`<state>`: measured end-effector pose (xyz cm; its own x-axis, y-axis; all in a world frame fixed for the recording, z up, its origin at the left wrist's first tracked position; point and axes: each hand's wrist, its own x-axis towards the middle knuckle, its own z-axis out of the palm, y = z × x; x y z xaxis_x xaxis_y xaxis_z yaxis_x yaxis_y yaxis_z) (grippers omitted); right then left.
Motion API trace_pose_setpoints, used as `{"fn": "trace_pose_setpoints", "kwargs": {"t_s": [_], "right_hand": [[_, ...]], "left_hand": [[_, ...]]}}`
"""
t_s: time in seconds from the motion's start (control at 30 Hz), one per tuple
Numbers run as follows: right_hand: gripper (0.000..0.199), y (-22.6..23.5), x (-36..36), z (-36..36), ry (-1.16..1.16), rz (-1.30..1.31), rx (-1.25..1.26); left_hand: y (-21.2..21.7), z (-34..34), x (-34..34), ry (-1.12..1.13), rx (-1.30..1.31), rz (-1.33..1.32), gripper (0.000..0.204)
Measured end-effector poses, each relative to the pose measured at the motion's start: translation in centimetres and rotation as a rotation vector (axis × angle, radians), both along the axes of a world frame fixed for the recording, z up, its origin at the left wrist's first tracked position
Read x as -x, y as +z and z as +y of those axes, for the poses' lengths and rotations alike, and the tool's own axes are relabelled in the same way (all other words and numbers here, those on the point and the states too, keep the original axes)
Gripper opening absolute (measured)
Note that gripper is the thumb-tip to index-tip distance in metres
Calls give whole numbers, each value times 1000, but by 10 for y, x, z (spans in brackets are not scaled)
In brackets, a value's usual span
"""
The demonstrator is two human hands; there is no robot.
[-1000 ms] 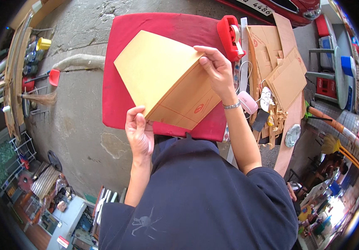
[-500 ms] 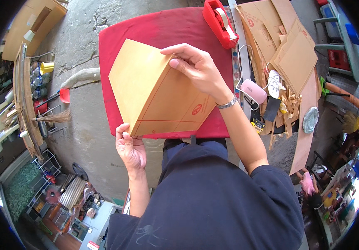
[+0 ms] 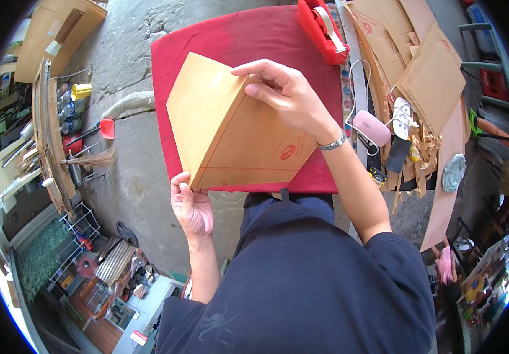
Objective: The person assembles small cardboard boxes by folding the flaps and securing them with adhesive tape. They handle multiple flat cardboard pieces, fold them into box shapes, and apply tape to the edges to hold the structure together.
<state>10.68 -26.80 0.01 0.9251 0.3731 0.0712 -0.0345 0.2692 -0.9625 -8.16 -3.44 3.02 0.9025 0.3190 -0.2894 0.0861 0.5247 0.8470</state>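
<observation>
A brown cardboard sheet (image 3: 248,147), bent along a crease that runs between my hands, is held tilted over a red-covered table (image 3: 237,29). Red lines and a round red mark are printed on its right panel. My left hand (image 3: 192,209) pinches the near end of the crease, thumb and fingers closed on the corner. At the far end, my right hand (image 3: 293,100) grips the top edge, with its thumb on the near side and index finger stretched along the edge. The sheet hides part of both hands' fingers.
A red tape dispenser (image 3: 324,32) sits at the table's far right corner. Beyond the right edge lie stacked cardboard sheets (image 3: 434,79), a pink corded device (image 3: 372,128), cardboard scraps (image 3: 426,153) and a tape measure (image 3: 377,176). A broom (image 3: 92,158) lies left.
The whole scene has shifted slightly to the right in view. Both hands keep their hold on the cardboard sheet, and its bend looks about the same.
</observation>
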Motion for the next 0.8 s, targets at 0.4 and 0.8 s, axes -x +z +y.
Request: {"fn": "trace_pose_setpoints", "kwargs": {"t_s": [0.4,0.8], "right_hand": [[25,-3,34,-48,-277,-109,-217],[39,21,98,-94,-420,-100,-342]], "left_hand": [[-4,41,-34,168,-283,-292,24],[18,73,-83,559,-964,-280,18]]}}
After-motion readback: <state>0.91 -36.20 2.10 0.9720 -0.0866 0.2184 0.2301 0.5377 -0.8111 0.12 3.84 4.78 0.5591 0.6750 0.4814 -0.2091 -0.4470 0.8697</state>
